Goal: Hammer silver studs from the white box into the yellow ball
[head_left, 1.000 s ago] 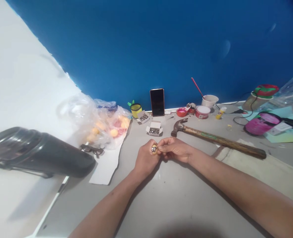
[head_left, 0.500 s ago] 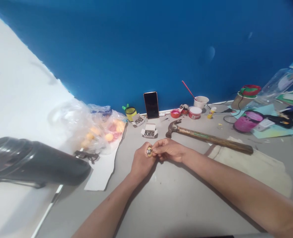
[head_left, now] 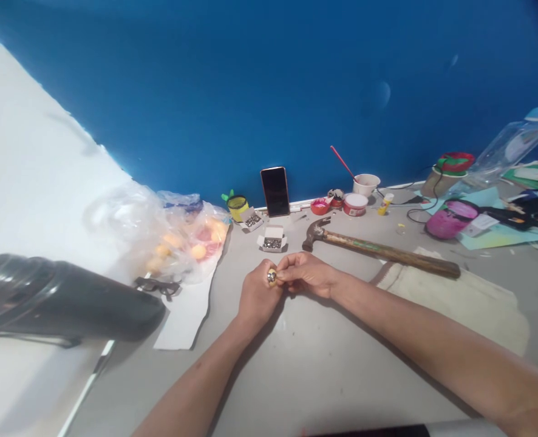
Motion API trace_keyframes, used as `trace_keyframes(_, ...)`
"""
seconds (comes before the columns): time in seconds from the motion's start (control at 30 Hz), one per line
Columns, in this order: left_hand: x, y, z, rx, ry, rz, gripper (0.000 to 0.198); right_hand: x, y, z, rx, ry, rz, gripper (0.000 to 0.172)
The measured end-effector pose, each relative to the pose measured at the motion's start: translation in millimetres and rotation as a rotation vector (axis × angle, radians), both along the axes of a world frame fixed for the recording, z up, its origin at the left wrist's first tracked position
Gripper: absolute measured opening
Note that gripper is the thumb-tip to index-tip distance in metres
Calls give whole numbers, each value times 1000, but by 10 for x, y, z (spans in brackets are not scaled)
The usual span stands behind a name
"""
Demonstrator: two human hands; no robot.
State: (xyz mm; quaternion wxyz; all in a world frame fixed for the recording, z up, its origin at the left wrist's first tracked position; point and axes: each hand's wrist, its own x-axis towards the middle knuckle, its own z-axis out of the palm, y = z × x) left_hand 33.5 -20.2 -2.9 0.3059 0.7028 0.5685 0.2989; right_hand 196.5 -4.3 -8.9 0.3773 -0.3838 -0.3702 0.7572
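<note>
My left hand [head_left: 257, 294] is closed around a small yellowish piece with shiny silver metal pieces on it [head_left: 272, 277]. Thumb and fingers of my right hand [head_left: 306, 274] pinch together at the right side of this piece, so the two hands meet there. What exactly sits between my right fingertips is too small to make out. Just beyond the hands is an open small white box [head_left: 272, 240] of shiny metal tacks or studs, and a second such box [head_left: 251, 220] lies behind it. A claw hammer [head_left: 378, 249] rests to the right, its handle end over a pale cloth [head_left: 460, 300].
A phone [head_left: 275, 191] leans on the blue wall. At the left are a dark cylindrical case [head_left: 68, 297], glasses [head_left: 158, 286] and plastic bags [head_left: 178, 243] with orange balls. Paint pots [head_left: 355, 205], a paper cup [head_left: 366, 184] and a pink container [head_left: 451, 218] stand at the right.
The view has shifted slightly, so most things sit a little further left. Both hands keep nearly the same hold on the small yellowish piece.
</note>
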Motion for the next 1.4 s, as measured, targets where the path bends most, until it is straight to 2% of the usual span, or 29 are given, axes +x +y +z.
trace_keyframes(0.4, -28, 0, 19, 37, 173, -1, 21, -90, -101, 49, 25, 7, -89, 39)
trace_keyframes(0.63, -50, -6, -4, 88, 212, -33, 20, -93, -88, 65, 76, -2, -77, 34)
trace_keyframes(0.93, -37, -24, 23, -23, -52, -16, 20, -69, -96, 81, 72, -20, -43, 39)
trace_keyframes(1.03, -14, -23, 31, -35, -140, -12, 21, -25, -63, 82, 126, -77, -29, 42)
trace_keyframes(1.13, 1, -30, 52, -61, -223, 7, 20, 69, 6, 105, 249, -225, -68, 40)
trace_keyframes(1.23, -12, -29, 67, -164, -349, -21, 20, 253, 110, 170, 398, -510, -196, 34)
trace_keyframes(1.33, -42, -4, 58, -298, -571, -102, 28, 514, 222, 264, 553, -1000, -291, 20)
trace_keyframes(1.4, -58, 21, 50, -330, -677, -103, 31, 687, 279, 316, 630, -1382, -320, 17)
